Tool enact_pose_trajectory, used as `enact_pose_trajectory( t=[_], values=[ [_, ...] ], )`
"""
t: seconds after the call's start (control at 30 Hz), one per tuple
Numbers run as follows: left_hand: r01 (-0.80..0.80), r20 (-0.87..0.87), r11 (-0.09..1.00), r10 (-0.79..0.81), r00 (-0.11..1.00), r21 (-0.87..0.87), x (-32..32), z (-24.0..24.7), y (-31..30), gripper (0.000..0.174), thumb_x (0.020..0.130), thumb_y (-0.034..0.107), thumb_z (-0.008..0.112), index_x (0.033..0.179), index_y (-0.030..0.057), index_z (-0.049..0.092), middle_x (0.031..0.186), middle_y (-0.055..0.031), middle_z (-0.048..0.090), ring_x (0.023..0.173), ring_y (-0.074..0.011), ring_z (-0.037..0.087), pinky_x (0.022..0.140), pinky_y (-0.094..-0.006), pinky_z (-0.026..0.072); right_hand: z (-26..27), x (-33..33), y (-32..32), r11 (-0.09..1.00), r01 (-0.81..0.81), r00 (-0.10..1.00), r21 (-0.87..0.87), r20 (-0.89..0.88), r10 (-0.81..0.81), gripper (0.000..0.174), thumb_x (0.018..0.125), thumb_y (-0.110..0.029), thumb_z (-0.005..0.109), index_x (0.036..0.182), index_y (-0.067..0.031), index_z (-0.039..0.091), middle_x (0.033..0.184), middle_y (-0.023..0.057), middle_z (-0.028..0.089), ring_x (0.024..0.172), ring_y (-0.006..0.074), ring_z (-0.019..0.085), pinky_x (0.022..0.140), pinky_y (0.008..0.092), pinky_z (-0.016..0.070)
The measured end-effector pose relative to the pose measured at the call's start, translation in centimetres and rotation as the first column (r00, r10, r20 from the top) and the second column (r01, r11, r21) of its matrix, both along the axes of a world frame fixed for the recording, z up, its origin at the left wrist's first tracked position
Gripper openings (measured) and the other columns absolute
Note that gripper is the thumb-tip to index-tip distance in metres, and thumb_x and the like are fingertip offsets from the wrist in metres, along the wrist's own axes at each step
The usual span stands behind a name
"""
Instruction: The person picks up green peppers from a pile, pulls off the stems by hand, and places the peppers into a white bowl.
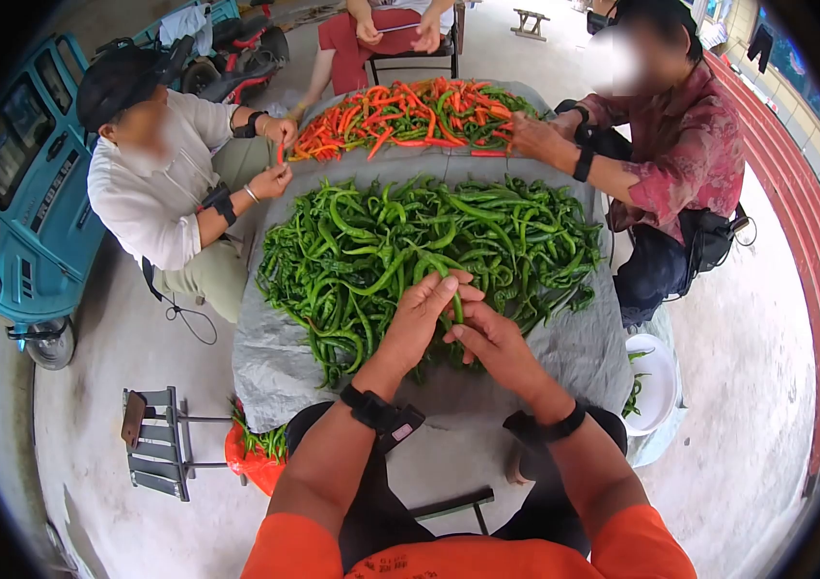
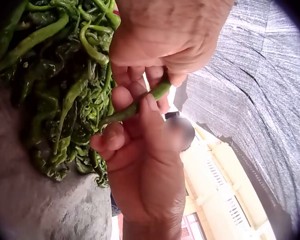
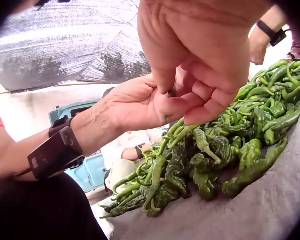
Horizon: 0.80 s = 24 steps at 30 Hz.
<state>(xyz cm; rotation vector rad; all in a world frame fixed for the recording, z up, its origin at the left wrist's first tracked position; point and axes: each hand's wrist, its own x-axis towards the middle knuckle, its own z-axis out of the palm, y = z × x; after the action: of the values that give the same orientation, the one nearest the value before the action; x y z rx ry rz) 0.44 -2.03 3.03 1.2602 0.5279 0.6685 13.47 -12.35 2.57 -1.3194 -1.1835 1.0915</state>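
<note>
A slender green chili pepper [image 2: 122,114] is held between both hands, low over the front of a heap of green chili peppers [image 1: 352,246]. My left hand [image 1: 418,320] pinches one end of it with bent fingers. From the other side my right hand [image 1: 505,349] grips it, the thumb lying along the pepper in the left wrist view. In the right wrist view the fingers cover most of the pepper. The heap lies on a grey sheet [image 1: 265,372] spread over the table.
Red and orange chili peppers [image 1: 362,121] lie at the table's far end. People sit left [image 1: 154,179], right [image 1: 685,145] and beyond. A white basin [image 1: 656,386] with some green peppers stands right; a red bag [image 1: 256,468] of peppers and a stool [image 1: 154,444] are left.
</note>
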Motion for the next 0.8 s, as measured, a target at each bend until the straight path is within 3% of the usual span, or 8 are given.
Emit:
enact_pose_trajectory(
  t=[0.27,0.37,0.5,0.53,0.63,0.67,0.77,0.8],
  values=[
    [-0.151,0.004,0.989,0.151,0.989,0.007,0.2,-0.9,0.3,0.034,0.102,0.032,0.048,0.112,0.0019,0.058,0.098,-0.0106,0.069,0.090,-0.0159,0.062,0.085,-0.0311,0.0487,-0.5,-0.6,-0.1,0.990,0.005,0.992,-0.144,0.129,0.013,0.022,0.094,-0.024,0.059,0.095,-0.0020,0.063,0.081,0.0053,0.067,0.060,0.0104,0.060,0.057,0.0255,0.0485],
    [-0.115,-0.035,0.982,0.122,0.992,0.146,0.1,0.3,0.1,0.033,0.102,0.030,0.048,0.113,0.0014,0.057,0.098,-0.0095,0.069,0.089,-0.0138,0.061,0.085,-0.0306,0.0483,-0.1,-0.5,0.0,0.993,0.049,0.984,-0.108,0.177,-0.029,0.024,0.095,-0.026,0.058,0.092,-0.0021,0.064,0.077,0.0049,0.066,0.059,0.0109,0.060,0.056,0.0258,0.0481],
    [-0.028,-0.078,0.999,0.030,0.997,0.026,0.2,0.5,-1.0,0.029,0.103,0.026,0.046,0.116,0.0024,0.056,0.099,-0.0077,0.070,0.088,-0.0105,0.060,0.077,-0.0261,0.0474,-0.3,0.0,0.3,0.996,0.060,0.958,-0.064,0.285,-0.039,0.024,0.096,-0.026,0.057,0.095,-0.0028,0.065,0.076,0.0049,0.065,0.059,0.0115,0.060,0.055,0.0266,0.0476],
    [-0.046,-0.063,0.993,0.054,0.997,0.111,0.3,-0.1,-0.7,0.028,0.103,0.024,0.045,0.115,0.0015,0.056,0.098,-0.0075,0.070,0.085,-0.0104,0.059,0.072,-0.0257,0.0480,-0.3,0.2,0.4,0.996,0.060,0.948,-0.066,0.317,-0.036,0.024,0.096,-0.025,0.057,0.094,-0.0031,0.065,0.075,0.0053,0.065,0.059,0.0123,0.060,0.055,0.0273,0.0477],
    [-0.175,-0.187,0.927,0.246,0.951,0.333,-0.1,-0.4,0.1,0.028,0.103,0.024,0.045,0.114,0.0007,0.056,0.095,-0.0075,0.071,0.080,-0.0099,0.058,0.070,-0.0251,0.0479,0.0,1.1,0.3,0.962,0.188,0.769,0.197,0.580,-0.269,0.020,0.092,-0.027,0.060,0.092,-0.0066,0.062,0.076,0.0121,0.064,0.067,0.0284,0.065,0.058,0.0381,0.0488],
    [-0.244,-0.141,0.887,0.320,0.937,0.392,-0.1,-1.1,0.8,0.028,0.101,0.023,0.048,0.112,-0.0011,0.057,0.085,-0.0071,0.072,0.067,-0.0108,0.058,0.065,-0.0269,0.0483,0.2,1.8,0.3,0.933,0.282,0.711,0.223,0.604,-0.359,0.020,0.092,-0.027,0.060,0.096,-0.0075,0.062,0.079,0.0118,0.065,0.070,0.0295,0.065,0.059,0.0390,0.0489],
    [-0.246,-0.319,0.830,0.441,0.839,0.500,-1.0,-0.7,1.5,0.030,0.100,0.024,0.051,0.113,-0.0019,0.058,0.079,-0.0067,0.071,0.061,-0.0124,0.058,0.063,-0.0276,0.0480,0.8,5.1,0.1,0.832,0.493,0.519,0.254,0.681,-0.516,0.026,0.089,-0.027,0.061,0.109,-0.0100,0.058,0.086,0.0108,0.066,0.079,0.0317,0.065,0.064,0.0416,0.0493],
    [-0.271,-0.342,0.829,0.468,0.815,0.489,-1.2,-1.3,2.0,0.040,0.099,0.023,0.053,0.130,-0.0018,0.051,0.073,-0.0019,0.069,0.062,-0.0063,0.052,0.059,-0.0244,0.0437,0.7,6.3,-0.1,0.812,0.540,0.472,0.221,0.720,-0.509,0.031,0.089,-0.027,0.062,0.115,-0.0108,0.056,0.089,0.0104,0.066,0.081,0.0316,0.065,0.066,0.0424,0.0494]
  ],
)
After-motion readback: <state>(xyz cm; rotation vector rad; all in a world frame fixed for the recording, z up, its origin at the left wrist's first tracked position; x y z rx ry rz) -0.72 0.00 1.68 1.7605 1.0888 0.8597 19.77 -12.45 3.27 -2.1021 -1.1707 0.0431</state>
